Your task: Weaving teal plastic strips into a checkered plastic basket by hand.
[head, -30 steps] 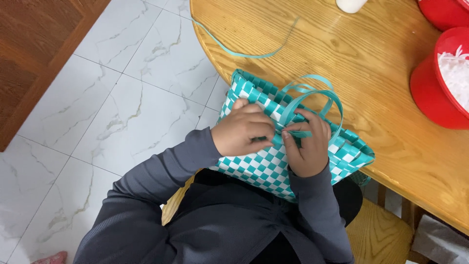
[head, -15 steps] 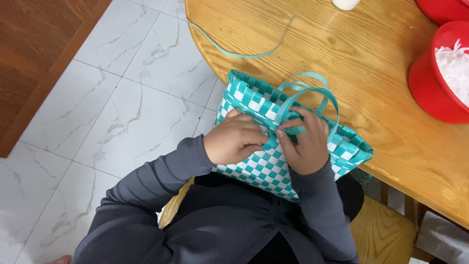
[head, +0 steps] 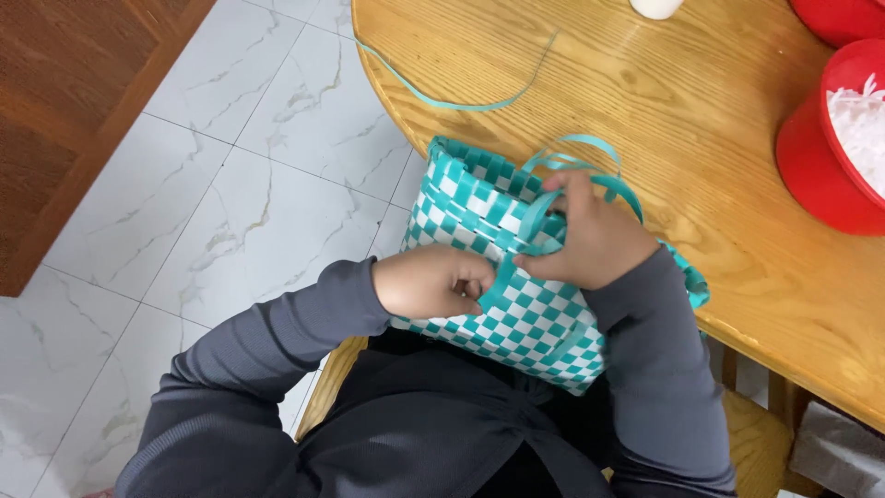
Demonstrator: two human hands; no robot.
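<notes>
The teal-and-white woven basket (head: 516,286) lay on my lap, leaning against the edge of the round wooden counter (head: 701,138). By my judgement it was nearly done: the checkered walls stood complete and the rim was closed, while the teal handle strips (head: 576,161) at the top were looped but loose, so the handle was what remained.

My left hand (head: 433,281) was curled against the basket's side, its fingers closed on the lower end of a teal strip (head: 502,281). My right hand (head: 595,235) sat over the rim, fingers clamped on the same strip where it crossed the weave.

I could not see inside the basket; my hands and the strips covered the mouth. On the counter a spare teal strip (head: 461,103) trailed over the edge, well apart from the basket. A red bowl (head: 816,171) held something white and shredded; a second red bowl (head: 843,17) showed only its rim, contents hidden.
</notes>
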